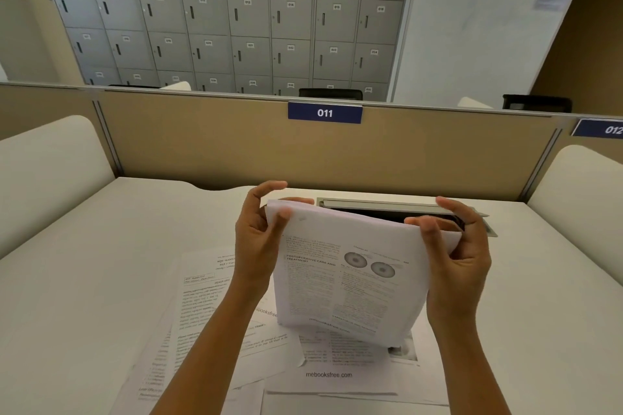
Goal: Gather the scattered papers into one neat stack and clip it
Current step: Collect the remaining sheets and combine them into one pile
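A stack of printed papers stands upright on its lower edge above the desk, its top bent toward me. My left hand grips the stack's upper left corner, thumb in front and fingers curled over the back. My right hand holds the upper right edge the same way. More printed sheets lie scattered flat on the white desk beneath and to the left of the stack, some overlapping. Another sheet reading "mebooksfree.com" lies near the front edge. No clip is visible.
An open cable tray is set into the desk behind the stack. A tan partition with the label 011 closes the back. White side dividers flank the desk. Grey lockers stand beyond.
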### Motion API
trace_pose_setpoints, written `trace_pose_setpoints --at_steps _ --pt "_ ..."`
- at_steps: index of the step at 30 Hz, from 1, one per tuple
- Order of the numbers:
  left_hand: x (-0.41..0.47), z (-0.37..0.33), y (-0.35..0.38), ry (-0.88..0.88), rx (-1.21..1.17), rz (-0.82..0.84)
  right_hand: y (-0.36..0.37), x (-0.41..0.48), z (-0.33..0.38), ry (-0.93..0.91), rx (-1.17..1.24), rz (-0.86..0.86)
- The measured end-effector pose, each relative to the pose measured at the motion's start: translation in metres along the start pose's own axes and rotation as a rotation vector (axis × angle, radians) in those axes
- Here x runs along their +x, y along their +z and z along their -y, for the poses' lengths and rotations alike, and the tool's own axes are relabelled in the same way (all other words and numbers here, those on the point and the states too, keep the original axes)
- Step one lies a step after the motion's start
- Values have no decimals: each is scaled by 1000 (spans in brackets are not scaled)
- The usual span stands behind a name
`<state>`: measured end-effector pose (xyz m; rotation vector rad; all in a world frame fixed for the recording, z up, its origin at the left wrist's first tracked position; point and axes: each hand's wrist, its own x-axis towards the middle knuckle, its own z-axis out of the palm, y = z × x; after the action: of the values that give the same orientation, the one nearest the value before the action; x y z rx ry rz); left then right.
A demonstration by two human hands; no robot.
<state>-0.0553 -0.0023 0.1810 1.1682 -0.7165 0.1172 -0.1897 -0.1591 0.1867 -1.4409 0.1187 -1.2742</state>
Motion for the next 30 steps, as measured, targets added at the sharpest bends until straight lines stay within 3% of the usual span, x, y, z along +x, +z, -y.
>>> trace_pose_setpoints --at_steps 8,12,17,24,26,30 --pt "-15 39 -13 -335 166 147 -23 -22 -64 345 -119 141" --pt "-17 47 -18 -391 178 143 -38 -32 -89 511 -212 269" --pt "-17 49 -15 -393 67 -68 -47 -37 -97 564 -240 322" --pt "-13 52 -10 -471 -371 -356 -49 -37 -108 632 -71 88" --pt "-18 55 -3 -495 -458 -402 -38 -42 -112 673 13 111" --pt "-33 67 14 -565 -395 -471 -15 -54 -118 751 171 135"
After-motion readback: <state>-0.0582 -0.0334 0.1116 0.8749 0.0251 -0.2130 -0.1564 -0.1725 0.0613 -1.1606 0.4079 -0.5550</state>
